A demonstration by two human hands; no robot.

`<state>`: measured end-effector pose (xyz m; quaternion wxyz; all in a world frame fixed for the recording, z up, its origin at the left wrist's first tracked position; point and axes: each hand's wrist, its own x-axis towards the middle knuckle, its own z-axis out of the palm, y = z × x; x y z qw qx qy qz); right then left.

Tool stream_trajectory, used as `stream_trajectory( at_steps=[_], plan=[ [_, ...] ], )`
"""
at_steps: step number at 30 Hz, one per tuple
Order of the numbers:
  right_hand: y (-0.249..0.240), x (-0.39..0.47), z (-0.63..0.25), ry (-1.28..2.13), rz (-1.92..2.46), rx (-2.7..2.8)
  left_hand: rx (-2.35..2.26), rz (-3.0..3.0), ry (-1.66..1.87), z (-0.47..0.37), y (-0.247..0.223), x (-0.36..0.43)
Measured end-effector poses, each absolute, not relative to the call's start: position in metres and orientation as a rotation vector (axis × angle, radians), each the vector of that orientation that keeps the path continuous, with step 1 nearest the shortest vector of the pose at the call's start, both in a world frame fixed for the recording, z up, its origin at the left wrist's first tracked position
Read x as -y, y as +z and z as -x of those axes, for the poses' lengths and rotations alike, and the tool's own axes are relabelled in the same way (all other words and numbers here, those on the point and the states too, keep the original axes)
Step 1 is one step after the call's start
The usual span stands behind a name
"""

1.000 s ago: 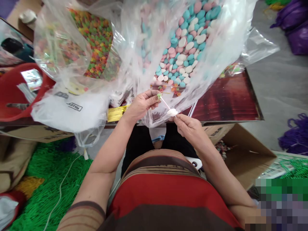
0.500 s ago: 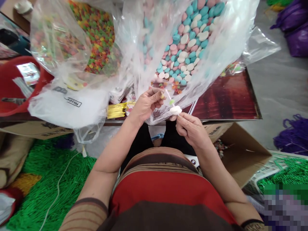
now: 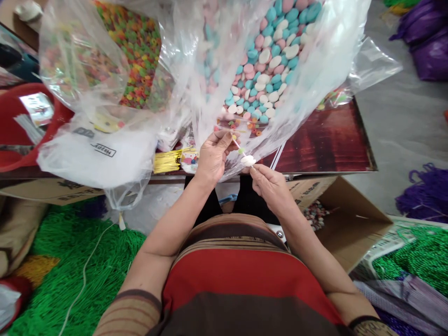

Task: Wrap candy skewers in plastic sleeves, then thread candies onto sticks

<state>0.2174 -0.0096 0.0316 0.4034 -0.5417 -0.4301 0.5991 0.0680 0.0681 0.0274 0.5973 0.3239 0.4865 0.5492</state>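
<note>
My right hand [image 3: 268,183] pinches the lower end of a thin white stick [image 3: 236,143], which slants up to the left. White oval candies [image 3: 248,160] are threaded on it just above my fingertips, with a green ring candy [image 3: 241,151] higher up. Between the thumb and finger of my left hand [image 3: 214,157] is a small yellow ring candy [image 3: 234,137], at the stick's upper tip. Whether the stick passes through its hole is too small to tell. Just beyond both hands lies an open plastic bag of pink, blue and white candies [image 3: 261,84].
A bag of colourful ring candies [image 3: 140,60] and a red basin [image 3: 9,112] stand at the left. Yellow twist ties [image 3: 167,161] lie by my left wrist. More white sticks [image 3: 278,155] rest on the dark red table [image 3: 329,144]. An open cardboard box [image 3: 353,219] stands below right.
My right hand has shifted left with the stick, bringing its upper tip to the yellow ring candy. That candy was held apart from the tip before.
</note>
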Motion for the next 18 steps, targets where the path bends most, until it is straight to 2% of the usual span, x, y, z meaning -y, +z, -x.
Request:
stream_trajectory(
  at_steps=[10,15,18],
  plan=[
    [0.024,0.017,-0.217,1.524,1.337,1.125,-0.819,-0.655,1.120,-0.079,0.037,-0.046],
    [0.019,0.010,-0.221,1.546,1.265,1.016,-0.850,-0.823,0.985,-0.093,0.041,-0.032],
    [0.021,0.006,-0.228,1.553,1.184,0.900,-0.931,-1.061,0.905,-0.093,0.045,-0.050]
  ],
)
